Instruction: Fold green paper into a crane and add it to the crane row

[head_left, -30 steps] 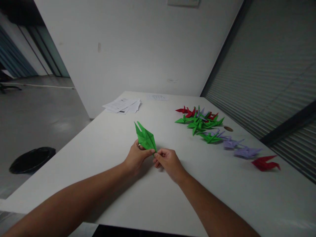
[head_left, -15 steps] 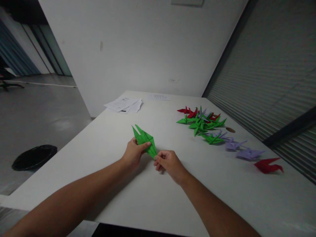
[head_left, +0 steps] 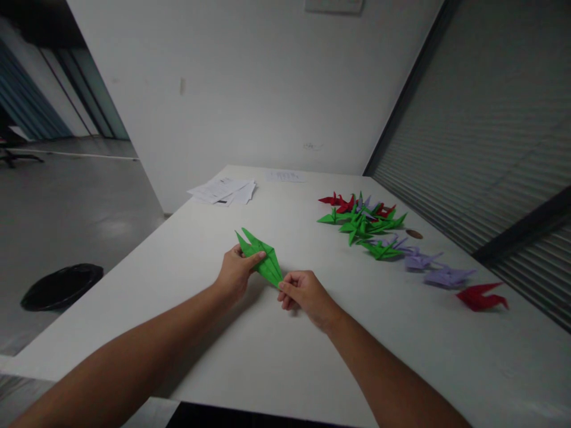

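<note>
Between my hands is a piece of folded green origami paper (head_left: 269, 267), a long diamond with two narrow points at its upper left end. My left hand (head_left: 236, 270) grips its left side, thumb flat on top and the fingers underneath. With thumb and forefinger, my right hand (head_left: 300, 292) pinches the lower right tip, which is hidden by the fingers. Both hands hold the paper just over the white table (head_left: 214, 351).
Several green, red and purple paper cranes (head_left: 357, 223) are heaped at the right back. Purple cranes (head_left: 448, 275) and a red crane (head_left: 480, 296) trail nearer. Printed sheets (head_left: 223, 190) lie at the back left. A black-lined bin (head_left: 62, 288) stands on the floor, left.
My left hand and its thumb have shifted slightly left on the green paper. My right hand keeps its pinch on the tip. The view has moved a little.
</note>
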Tool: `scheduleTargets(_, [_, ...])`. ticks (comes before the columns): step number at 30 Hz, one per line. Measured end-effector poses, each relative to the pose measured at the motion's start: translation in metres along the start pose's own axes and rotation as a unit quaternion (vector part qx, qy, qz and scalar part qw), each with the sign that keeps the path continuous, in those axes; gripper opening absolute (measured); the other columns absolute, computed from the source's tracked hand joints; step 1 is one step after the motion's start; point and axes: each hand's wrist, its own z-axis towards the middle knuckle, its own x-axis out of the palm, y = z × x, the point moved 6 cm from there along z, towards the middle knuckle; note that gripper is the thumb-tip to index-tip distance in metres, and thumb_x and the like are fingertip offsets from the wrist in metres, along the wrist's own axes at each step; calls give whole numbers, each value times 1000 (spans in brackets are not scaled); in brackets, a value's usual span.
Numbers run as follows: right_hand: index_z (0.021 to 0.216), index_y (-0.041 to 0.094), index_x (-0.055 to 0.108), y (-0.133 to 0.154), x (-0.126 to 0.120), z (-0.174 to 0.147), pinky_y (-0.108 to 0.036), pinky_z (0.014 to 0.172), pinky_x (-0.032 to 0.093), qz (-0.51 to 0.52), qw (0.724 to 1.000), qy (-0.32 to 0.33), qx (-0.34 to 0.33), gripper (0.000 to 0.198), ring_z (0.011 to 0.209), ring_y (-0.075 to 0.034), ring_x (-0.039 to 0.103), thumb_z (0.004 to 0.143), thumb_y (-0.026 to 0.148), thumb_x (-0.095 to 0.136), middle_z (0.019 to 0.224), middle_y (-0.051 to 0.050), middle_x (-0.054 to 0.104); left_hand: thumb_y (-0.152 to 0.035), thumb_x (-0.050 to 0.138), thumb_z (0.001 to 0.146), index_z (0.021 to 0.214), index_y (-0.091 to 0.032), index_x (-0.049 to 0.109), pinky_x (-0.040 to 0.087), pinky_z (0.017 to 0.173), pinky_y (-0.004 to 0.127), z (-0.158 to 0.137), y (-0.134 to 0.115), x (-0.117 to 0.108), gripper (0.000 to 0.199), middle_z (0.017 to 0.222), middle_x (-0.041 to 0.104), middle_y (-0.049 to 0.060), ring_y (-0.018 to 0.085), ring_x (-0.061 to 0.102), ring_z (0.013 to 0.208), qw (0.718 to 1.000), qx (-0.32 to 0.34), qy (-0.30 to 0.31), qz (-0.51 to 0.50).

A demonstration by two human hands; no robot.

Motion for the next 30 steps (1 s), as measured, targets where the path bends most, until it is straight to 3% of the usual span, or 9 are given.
scheduleTargets(3, [68, 18, 60, -5, 2, 0, -24, 49, 47, -18, 999, 25, 20, 36, 49, -12, 60, 76, 48, 78, 63, -2, 69, -25, 96, 57, 86, -12, 69, 59, 65, 30, -2, -3, 2, 42, 77, 74, 4, 17, 69, 67, 999, 7, 11, 29])
scheduleTargets(6, [79, 17, 65, -7, 4, 0, -26, 60, 51, -10, 997, 64, 30, 30, 60, -13, 64, 72, 39, 84, 70, -1, 69, -23, 97, 55, 86, -12, 70, 59, 65, 31, -7, -2, 8, 43, 78, 74, 5, 19, 70, 68, 996, -6, 46, 75])
scheduleTargets(11, [96, 18, 69, 7, 0, 2, -31, 75, 52, 21, 997, 57, -48, 40, 82, -19, 67, 73, 44, 87, 88, -4, 72, -21, 97, 53, 80, -12, 71, 54, 60, 26, -16, 1, 17, 39, 73, 73, 4, 16, 66, 64, 989, -13, 89, 115])
scheduleTargets(23, [71, 18, 58, 10, -13, 7, -26, 60, 38, -2, 995, -40, -87, 35, 63, -13, 53, 74, 44, 82, 67, 4, 58, -22, 97, 56, 86, -12, 68, 55, 67, 27, -20, 8, 22, 43, 79, 76, 5, 16, 70, 70, 983, -42, 142, 107])
scheduleTargets(30, [74, 19, 58, 8, -13, 8, -26, 60, 39, 21, 996, -25, -81, 38, 63, -13, 54, 71, 45, 85, 69, 3, 60, -31, 100, 53, 82, -12, 66, 56, 66, 28, -20, 11, 20, 48, 75, 76, 6, 16, 70, 65, 983, -69, 129, 113])
